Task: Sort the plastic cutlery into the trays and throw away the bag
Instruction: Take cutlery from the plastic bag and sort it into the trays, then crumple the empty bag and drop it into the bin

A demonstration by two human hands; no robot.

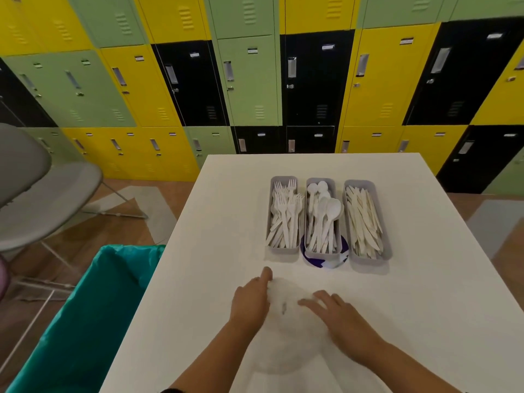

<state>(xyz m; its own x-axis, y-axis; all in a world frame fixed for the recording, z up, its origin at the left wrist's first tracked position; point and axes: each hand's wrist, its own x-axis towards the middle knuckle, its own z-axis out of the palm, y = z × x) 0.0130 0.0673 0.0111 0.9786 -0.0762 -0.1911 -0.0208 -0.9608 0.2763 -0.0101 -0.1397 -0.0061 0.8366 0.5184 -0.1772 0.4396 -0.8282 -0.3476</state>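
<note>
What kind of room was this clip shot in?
Probably a staff or school locker room or break area: a wall of lockers in yellow, green and black, a white table with cutlery trays, a folding chair and a lined bin.

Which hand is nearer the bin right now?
Left. The left hand is on the bag's bin-side edge; the right hand rests on the bag's far side from the bin.

**Colours on and around my desk**

My plain white square desk [411, 307] carries three pale grey plastic trays [367, 260] of white plastic cutlery [323, 219]. Beside it hangs a teal bin liner [93, 316]; behind stands a yellow, green and black patchwork of metal lockers [255, 80].
</note>
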